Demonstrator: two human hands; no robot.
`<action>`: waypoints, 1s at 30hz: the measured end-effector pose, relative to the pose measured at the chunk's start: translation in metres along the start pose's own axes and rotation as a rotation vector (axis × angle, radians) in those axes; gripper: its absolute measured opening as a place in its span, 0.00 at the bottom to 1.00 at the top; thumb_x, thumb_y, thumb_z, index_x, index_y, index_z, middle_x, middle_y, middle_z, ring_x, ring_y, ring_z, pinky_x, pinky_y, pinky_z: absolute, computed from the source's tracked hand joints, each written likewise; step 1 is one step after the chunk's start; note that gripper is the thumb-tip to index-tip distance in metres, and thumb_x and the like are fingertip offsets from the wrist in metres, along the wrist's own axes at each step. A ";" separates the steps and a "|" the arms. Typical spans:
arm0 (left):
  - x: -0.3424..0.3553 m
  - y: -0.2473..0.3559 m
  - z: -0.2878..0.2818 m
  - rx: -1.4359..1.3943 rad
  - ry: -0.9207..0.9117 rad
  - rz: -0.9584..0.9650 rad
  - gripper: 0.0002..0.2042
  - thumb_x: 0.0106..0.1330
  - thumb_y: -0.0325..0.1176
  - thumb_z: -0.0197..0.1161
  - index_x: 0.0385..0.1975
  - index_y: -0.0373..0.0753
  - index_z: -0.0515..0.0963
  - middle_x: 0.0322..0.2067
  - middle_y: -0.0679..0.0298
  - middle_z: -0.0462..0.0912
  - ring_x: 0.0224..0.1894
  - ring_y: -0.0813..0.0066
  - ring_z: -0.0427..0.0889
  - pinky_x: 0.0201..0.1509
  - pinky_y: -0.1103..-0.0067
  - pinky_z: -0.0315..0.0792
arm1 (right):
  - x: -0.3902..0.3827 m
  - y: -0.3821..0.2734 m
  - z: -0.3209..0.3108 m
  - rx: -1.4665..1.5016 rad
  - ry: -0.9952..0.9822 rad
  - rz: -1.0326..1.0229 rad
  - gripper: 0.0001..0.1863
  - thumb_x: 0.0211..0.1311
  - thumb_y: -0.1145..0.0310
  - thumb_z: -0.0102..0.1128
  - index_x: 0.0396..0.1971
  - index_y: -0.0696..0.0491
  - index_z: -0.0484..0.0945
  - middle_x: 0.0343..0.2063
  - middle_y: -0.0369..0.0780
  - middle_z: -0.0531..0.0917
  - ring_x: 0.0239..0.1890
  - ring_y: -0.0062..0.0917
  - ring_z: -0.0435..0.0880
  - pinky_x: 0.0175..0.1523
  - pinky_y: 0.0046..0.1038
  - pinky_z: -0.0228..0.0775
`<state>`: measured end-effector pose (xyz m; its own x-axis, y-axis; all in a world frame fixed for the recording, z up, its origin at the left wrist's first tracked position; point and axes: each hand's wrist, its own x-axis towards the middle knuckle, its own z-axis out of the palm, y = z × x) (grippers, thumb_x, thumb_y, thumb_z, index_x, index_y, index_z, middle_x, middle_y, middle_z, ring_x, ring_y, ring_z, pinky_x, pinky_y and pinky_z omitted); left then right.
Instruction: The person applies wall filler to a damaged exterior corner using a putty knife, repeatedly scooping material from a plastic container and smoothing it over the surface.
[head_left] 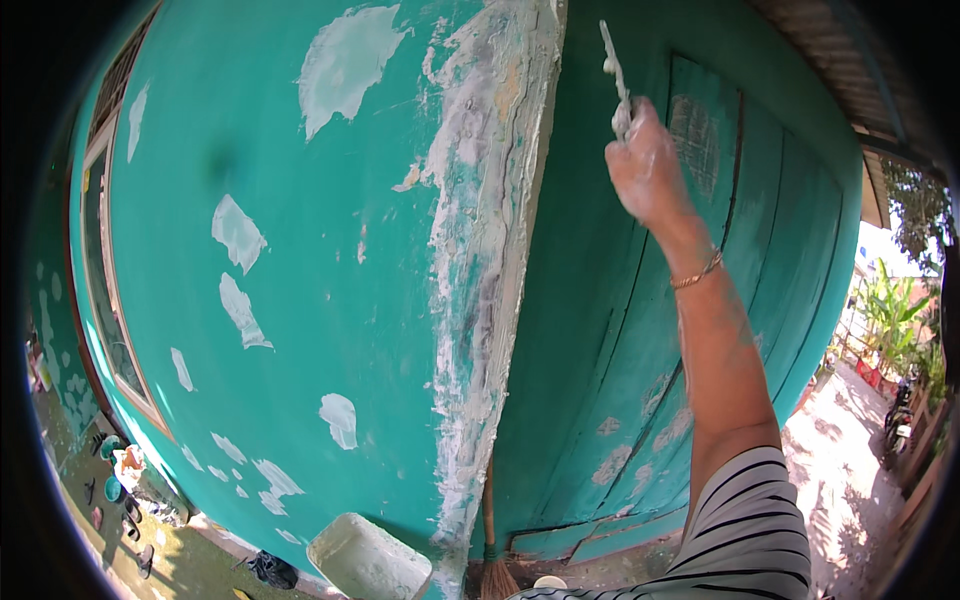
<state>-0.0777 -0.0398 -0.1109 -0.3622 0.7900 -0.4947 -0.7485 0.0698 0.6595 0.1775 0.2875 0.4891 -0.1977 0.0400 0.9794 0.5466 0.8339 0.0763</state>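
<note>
White-smeared fingers of the right hand point(648, 170) close around 1 thin, paste-flecked scraper point(613, 75), raised upright just right of the rough, pale-coated corner point(490, 190) and apart from it; the left hand's grip I cannot tell from where I stand. Behind the wrist come a bracelet point(698, 272) and a striped sleeve point(745, 520), while a white-crusted tray point(370, 560) sits low before the green wall point(385, 400), left of a broom point(488, 510). Farther out, pale patches point(238, 232) dot that wall toward a window point(125, 280), and leafy plants point(890, 310) stand in sun at right.
</note>
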 end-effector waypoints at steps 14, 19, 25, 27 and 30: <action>0.007 -0.010 -0.003 -0.043 -0.139 0.036 0.23 0.73 0.46 0.54 0.63 0.42 0.69 0.58 0.55 0.76 0.57 0.51 0.76 0.51 0.51 0.75 | 0.149 0.024 -0.044 -0.669 -0.010 -0.419 0.17 0.61 0.79 0.50 0.51 0.56 0.70 0.39 0.51 0.78 0.46 0.51 0.78 0.51 0.45 0.72; -0.007 -0.011 -0.013 -0.054 -0.169 0.089 0.23 0.73 0.46 0.54 0.63 0.42 0.69 0.58 0.56 0.76 0.58 0.52 0.76 0.50 0.51 0.75 | 0.039 -0.006 -0.047 -0.595 -0.273 -0.467 0.12 0.65 0.76 0.49 0.48 0.54 0.72 0.35 0.49 0.76 0.39 0.48 0.81 0.46 0.47 0.74; -0.027 -0.001 0.010 0.004 -0.160 0.158 0.22 0.73 0.47 0.54 0.61 0.44 0.69 0.57 0.58 0.76 0.57 0.56 0.77 0.48 0.52 0.75 | 0.070 0.001 -0.065 -0.481 -0.089 -0.541 0.13 0.59 0.80 0.50 0.45 0.55 0.73 0.33 0.49 0.75 0.39 0.49 0.79 0.46 0.46 0.72; -0.024 -0.002 0.015 0.002 -0.168 0.156 0.21 0.73 0.47 0.55 0.60 0.44 0.70 0.56 0.58 0.76 0.56 0.57 0.77 0.47 0.53 0.75 | 0.119 0.014 -0.069 -0.524 0.024 -0.479 0.12 0.56 0.82 0.49 0.41 0.57 0.72 0.33 0.49 0.73 0.39 0.49 0.76 0.46 0.44 0.70; -0.018 -0.008 0.017 -0.028 -0.175 0.142 0.21 0.72 0.47 0.55 0.59 0.43 0.70 0.56 0.58 0.77 0.54 0.57 0.78 0.47 0.54 0.75 | 0.170 0.021 -0.073 -0.585 0.074 -0.512 0.09 0.57 0.80 0.50 0.38 0.57 0.71 0.33 0.51 0.76 0.41 0.50 0.77 0.46 0.45 0.70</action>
<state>-0.0555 -0.0438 -0.0975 -0.3652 0.8843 -0.2908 -0.7129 -0.0649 0.6982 0.2146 0.2711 0.6713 -0.4973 -0.3256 0.8042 0.7464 0.3120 0.5878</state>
